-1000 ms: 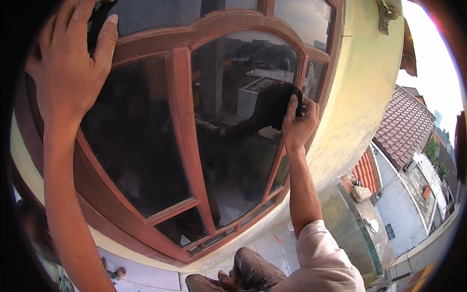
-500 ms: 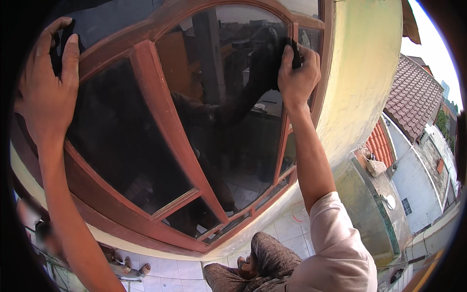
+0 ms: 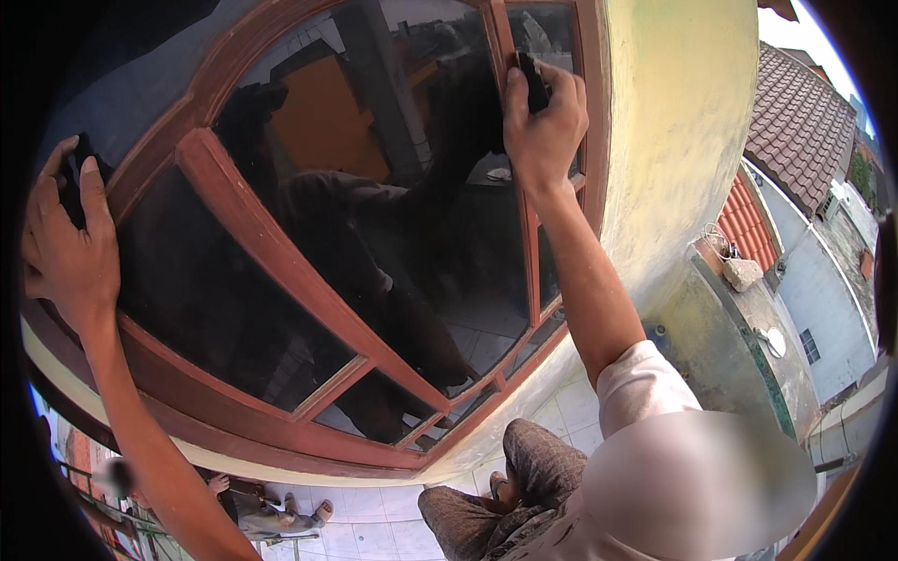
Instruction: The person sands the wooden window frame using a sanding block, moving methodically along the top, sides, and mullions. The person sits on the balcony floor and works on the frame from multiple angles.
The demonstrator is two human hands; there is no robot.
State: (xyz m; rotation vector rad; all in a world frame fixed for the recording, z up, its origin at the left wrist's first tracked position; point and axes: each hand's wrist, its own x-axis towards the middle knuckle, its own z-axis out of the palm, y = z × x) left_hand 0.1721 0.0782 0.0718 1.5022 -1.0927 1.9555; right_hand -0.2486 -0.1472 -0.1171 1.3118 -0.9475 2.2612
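My left hand (image 3: 70,234) is raised at the far left, beside the reddish-brown wooden window frame (image 3: 253,224). Its thumb and fingers close around a black object (image 3: 87,154) of a kind I cannot make out. My right hand (image 3: 547,131) grips another black object (image 3: 531,82) between thumb and fingers, at the upright bar on the window's right side. Most of this object is hidden by the hand. Between my hands lies the dark window glass (image 3: 449,262), which reflects my arm and body.
A yellowish wall (image 3: 673,122) borders the window on the right. Beyond it are tiled roofs (image 3: 800,122) and a ledge with a stone block (image 3: 744,274). Below, my knees (image 3: 538,449) show above white floor tiles (image 3: 383,533). Another person (image 3: 262,514) is at lower left.
The view has shifted, so the window and both hands appear further left, and the left hand lower. Both hands keep their grip and stay at about the same places on the window.
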